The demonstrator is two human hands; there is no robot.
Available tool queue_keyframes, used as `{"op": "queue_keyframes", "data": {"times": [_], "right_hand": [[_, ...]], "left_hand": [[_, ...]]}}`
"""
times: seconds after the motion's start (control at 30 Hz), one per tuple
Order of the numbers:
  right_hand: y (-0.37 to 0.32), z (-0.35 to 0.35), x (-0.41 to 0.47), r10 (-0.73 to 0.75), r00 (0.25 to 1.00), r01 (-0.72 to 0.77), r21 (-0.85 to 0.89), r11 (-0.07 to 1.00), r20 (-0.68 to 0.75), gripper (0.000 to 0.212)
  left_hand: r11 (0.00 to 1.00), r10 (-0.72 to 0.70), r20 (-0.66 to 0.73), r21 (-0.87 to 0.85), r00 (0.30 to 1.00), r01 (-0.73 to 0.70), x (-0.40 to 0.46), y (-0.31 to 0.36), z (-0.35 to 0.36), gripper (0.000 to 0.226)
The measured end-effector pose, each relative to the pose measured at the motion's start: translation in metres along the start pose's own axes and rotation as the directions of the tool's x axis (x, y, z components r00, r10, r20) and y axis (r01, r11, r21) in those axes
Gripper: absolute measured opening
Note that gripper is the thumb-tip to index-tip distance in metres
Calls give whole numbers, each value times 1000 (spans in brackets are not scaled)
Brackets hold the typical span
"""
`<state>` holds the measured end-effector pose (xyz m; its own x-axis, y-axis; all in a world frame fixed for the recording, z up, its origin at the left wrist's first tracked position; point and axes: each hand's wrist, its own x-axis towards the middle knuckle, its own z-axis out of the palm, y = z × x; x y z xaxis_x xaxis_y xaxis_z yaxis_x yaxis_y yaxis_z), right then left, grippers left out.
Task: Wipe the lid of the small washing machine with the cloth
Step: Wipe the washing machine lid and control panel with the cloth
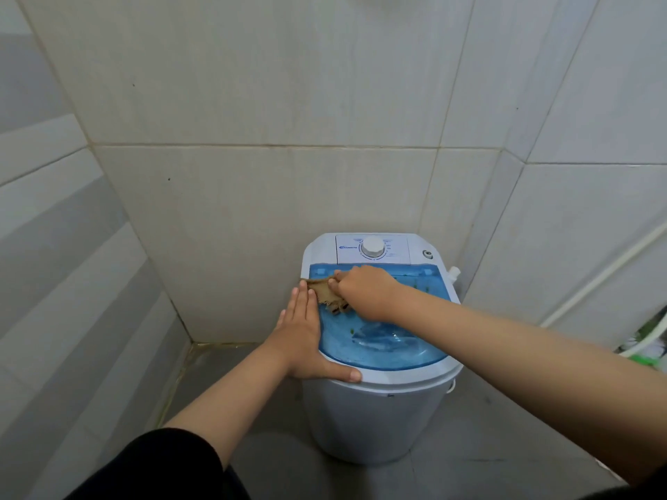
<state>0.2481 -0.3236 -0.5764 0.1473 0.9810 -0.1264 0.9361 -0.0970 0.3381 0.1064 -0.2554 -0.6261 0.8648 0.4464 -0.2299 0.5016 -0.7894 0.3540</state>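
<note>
Right hand (364, 292): grip closed tight around a bunched brown cloth (330, 295), knuckles up, wrist bent slightly, forearm reaching in from the lower right. Cloth pressed flat against the translucent blue lid (382, 341) of the small washing machine (375, 416), spilling out of the grip toward the lid's left edge.

Left hand (306, 337): no grip formed, palm down and flat, fingers (301, 301) straight and together, laid along the white rim just left of the cloth-holding grip; fingertips nearly touching the cloth's frayed edge, thumb spread along the near rim. Left forearm bare, black sleeve (169, 467) at the elbow.

Beyond the grip: white control panel with a round dial (373, 247). Nearer than the grip: wet streaks and small green specks on the lid. Grey floor (469, 463) beneath, tiled wall (270, 193) behind.
</note>
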Motion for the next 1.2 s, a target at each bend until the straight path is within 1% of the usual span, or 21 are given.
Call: {"op": "queue_keyframes", "data": {"times": [0.17, 0.33, 0.5, 0.57, 0.63, 0.7, 0.77, 0.8, 0.9, 1.0, 1.1, 1.2], "right_hand": [[-12, -1, -27, -33, 999, 33, -17, 999, 37, 54], [-20, 0, -54, -81, 995, 81, 6, 997, 51, 56], [-15, 2, -70, -149, 985, 143, 79, 987, 82, 54], [-10, -2, -74, -158, 983, 144, 139, 980, 97, 56], [0, -11, -76, -126, 982, 89, 244, 966, 138, 60], [16, -22, -73, -50, 984, -23, 395, 918, 174, 58], [35, -30, -67, 48, 989, -113, 497, 861, 142, 58], [44, -32, -63, 97, 989, -142, 505, 851, 113, 59], [64, -29, -45, 234, 971, -229, 427, 875, 42, 60], [76, -11, -27, 333, 943, -317, 357, 879, 16, 50], [75, 14, -22, 334, 942, -327, 300, 896, 30, 42], [66, 30, -24, 327, 945, -319, 259, 912, 11, 40]], "left_hand": [[1000, 6, 5, -9, 1000, -6, -2, 0, -2, 154], [1000, 8, 19, -22, 1000, -8, -2, 0, -2, 155], [1000, -8, 30, -15, 1000, 9, -3, 0, -3, 160], [1000, -7, 34, -25, 999, 8, -3, 1, -3, 164], [1000, -5, 34, -28, 999, 6, -3, 1, -3, 167], [1000, 2, 28, -22, 1000, -1, -2, 1, -3, 168], [1000, 14, 22, -14, 1000, -13, -2, 1, -3, 167], [1000, 18, 22, -12, 1000, -18, -2, 1, -3, 166], [1000, 24, 22, -2, 999, -24, -1, 1, -3, 164], [1000, 24, 14, 1, 1000, -24, -2, 1, -2, 160], [1000, 26, 10, -4, 1000, -26, -2, 1, -2, 158], [1000, 25, 18, 1, 1000, -25, 0, 0, -3, 158]]}}
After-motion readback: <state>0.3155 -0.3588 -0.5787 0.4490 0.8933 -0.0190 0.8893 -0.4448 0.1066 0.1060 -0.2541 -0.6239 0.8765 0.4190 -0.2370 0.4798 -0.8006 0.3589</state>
